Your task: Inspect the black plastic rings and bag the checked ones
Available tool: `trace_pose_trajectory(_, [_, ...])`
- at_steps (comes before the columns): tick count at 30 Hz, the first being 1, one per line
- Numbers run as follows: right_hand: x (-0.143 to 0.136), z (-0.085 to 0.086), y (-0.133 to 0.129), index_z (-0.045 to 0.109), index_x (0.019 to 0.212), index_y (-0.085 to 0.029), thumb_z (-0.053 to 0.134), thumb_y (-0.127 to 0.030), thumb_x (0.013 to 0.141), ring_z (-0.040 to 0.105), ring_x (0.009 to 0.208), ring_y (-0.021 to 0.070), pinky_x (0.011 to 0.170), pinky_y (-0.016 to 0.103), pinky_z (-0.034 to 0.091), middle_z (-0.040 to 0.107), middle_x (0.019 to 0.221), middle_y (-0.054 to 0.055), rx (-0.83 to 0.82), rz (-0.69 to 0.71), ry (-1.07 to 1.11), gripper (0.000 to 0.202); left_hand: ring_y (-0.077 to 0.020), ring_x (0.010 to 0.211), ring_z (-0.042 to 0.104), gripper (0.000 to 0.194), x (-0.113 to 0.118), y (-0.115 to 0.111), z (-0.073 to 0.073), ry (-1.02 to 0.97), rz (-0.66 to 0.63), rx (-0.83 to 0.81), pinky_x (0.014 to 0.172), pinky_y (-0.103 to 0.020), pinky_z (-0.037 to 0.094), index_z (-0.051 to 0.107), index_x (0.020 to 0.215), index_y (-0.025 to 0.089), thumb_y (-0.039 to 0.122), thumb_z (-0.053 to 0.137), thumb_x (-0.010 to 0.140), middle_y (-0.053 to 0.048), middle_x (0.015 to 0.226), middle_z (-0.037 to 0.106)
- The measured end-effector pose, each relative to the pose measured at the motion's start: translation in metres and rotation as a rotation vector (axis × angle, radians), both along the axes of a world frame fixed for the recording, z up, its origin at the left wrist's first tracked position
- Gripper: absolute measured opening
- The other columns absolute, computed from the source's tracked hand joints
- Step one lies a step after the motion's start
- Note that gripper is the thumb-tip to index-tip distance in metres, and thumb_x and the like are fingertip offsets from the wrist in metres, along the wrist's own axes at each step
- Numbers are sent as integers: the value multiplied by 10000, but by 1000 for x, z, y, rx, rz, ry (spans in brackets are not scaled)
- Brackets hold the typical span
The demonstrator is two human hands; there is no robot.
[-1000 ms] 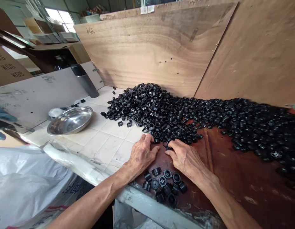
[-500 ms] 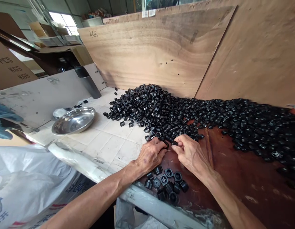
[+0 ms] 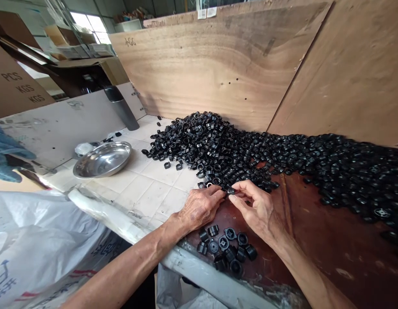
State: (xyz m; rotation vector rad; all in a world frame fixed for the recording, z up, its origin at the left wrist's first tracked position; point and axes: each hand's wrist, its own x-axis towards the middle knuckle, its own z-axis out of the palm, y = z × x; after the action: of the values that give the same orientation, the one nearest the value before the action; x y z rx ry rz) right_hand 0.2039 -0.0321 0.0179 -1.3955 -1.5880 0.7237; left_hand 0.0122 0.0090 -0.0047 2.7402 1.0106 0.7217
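Observation:
At the near edge of the heap of black plastic rings (image 3: 199, 139), my hands are close together. My right hand (image 3: 256, 206) pinches a small black plastic cap (image 3: 231, 191) between thumb and fingertips. My left hand (image 3: 202, 204) is closed, its fingertips against a black plastic ring mostly hidden by them and touching the cap. Below my hands, several loose black caps (image 3: 230, 253) lie in a cluster on the brown tabletop (image 3: 314, 253); some show a cross-shaped face, others lie on their sides.
A steel bowl (image 3: 104, 161) sits on the white tiled surface (image 3: 147, 184) at left, with a dark bottle (image 3: 121, 109) behind it. More black caps (image 3: 353, 171) are piled along the wooden board (image 3: 211, 73) at right. A blue glove (image 3: 7, 150) hangs at far left above white sacks (image 3: 37, 249).
My right hand has moved left, bringing the cap against the ring at my left fingertips. The whole view has shifted slightly; the loose caps stay put.

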Motion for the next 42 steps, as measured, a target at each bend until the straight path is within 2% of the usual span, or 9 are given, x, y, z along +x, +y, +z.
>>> trace_pose_trajectory(8, [4,5,0,646,922,-204,637,-314,839,643,683,153,609,229,519,677,785,4,-50,-7,5,137,-199,1055,701,73,2,-2,4,-440,-70,-195,924,-328,574,658,989,193,193,617,929,-89,1135,705])
trace_pose_trajectory(16, [6,8,-2,655,941,-209,642,-294,857,628,679,147,597,219,499,666,770,-8,-5,18,-4,120,-180,946,701,310,8,-8,9,-896,-89,-850,850,-323,593,615,1133,194,219,741,851,-58,1041,704])
trace_pose_trajectory(20, [3,11,-4,657,910,-212,643,-268,856,627,674,152,597,227,503,668,768,-4,12,43,-13,79,-174,954,670,314,9,-7,16,-966,-59,-866,822,-298,585,691,1018,171,233,838,747,-66,1133,666])
trace_pose_trajectory(24, [0,13,-6,663,926,-211,665,-299,869,654,710,166,633,244,536,691,814,14,37,37,43,105,-144,845,674,314,11,-8,15,-1045,-54,-987,783,-285,578,657,975,174,233,850,734,-26,992,689])
trace_pose_trajectory(27, [0,11,-6,679,953,-213,669,-301,883,670,738,167,660,248,549,708,864,22,49,47,58,114,-148,881,672,299,11,-9,16,-1048,-72,-926,802,-281,573,671,955,179,228,858,728,-22,999,676])
trace_pose_trajectory(31, [1,7,-4,687,955,-219,678,-289,882,677,724,163,663,248,551,716,861,13,48,50,50,101,-198,1051,667,212,7,-11,23,-913,-58,-809,941,-334,552,741,1001,181,261,795,812,-71,1126,689])
trace_pose_trajectory(34, [2,6,-3,695,966,-222,668,-302,899,695,752,172,683,255,561,733,894,22,57,59,51,108,-194,996,688,215,6,-12,27,-919,-24,-886,921,-342,561,736,1037,174,279,757,850,-77,1068,720])
trace_pose_trajectory(38, [1,4,-1,692,970,-215,619,-336,946,700,722,176,668,267,551,736,883,39,119,60,-37,143,-184,905,708,379,8,-12,24,-1034,-34,-1062,857,-331,583,682,1139,173,291,807,801,-66,996,745])
trace_pose_trajectory(42, [1,-3,2,656,880,-214,499,-370,1024,669,676,168,664,278,507,696,773,40,205,66,-202,264,-175,893,703,300,9,-13,19,-991,-43,-1016,850,-310,572,701,1072,159,282,794,815,-63,979,747])
